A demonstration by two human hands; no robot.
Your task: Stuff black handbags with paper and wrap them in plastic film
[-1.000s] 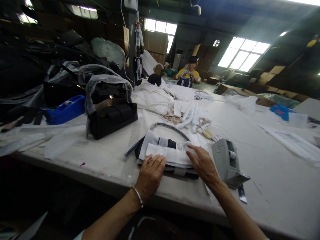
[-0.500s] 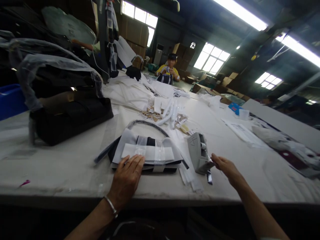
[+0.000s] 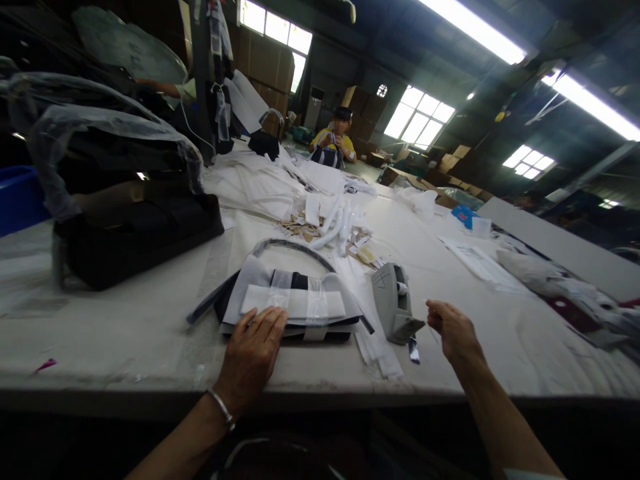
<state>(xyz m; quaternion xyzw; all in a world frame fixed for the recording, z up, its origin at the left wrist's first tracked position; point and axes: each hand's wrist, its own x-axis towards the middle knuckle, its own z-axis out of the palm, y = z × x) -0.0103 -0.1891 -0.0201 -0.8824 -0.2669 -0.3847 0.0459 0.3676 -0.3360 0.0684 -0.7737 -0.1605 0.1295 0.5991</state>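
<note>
My left hand (image 3: 255, 347), a bangle on its wrist, lies flat with fingers stretched over the front edge of a dark handbag (image 3: 327, 336). White foam sheeting (image 3: 295, 303) covers the bag's front, with clear tape strips across it. The bag's wrapped handle (image 3: 295, 245) arches up behind. To the right stands a grey tape dispenser (image 3: 393, 303), cutting end toward me. Just right of it, my right hand (image 3: 455, 330) is closed in a pinch, with a thin piece of clear tape (image 3: 433, 333) at the fingertips, apart from the dispenser.
A large black bag (image 3: 140, 233) with plastic-wrapped handles stands on the left. Behind the handbag lie white sheets (image 3: 255, 187), foam strips (image 3: 340, 223) and brown tags. White strips (image 3: 375, 357) lie beside the dispenser. A person (image 3: 333, 143) sits across the table.
My right hand has drawn slightly right and up from the dispenser's cutting end, the tape now off it. My left hand stays on the handbag. The view has shifted a little.
</note>
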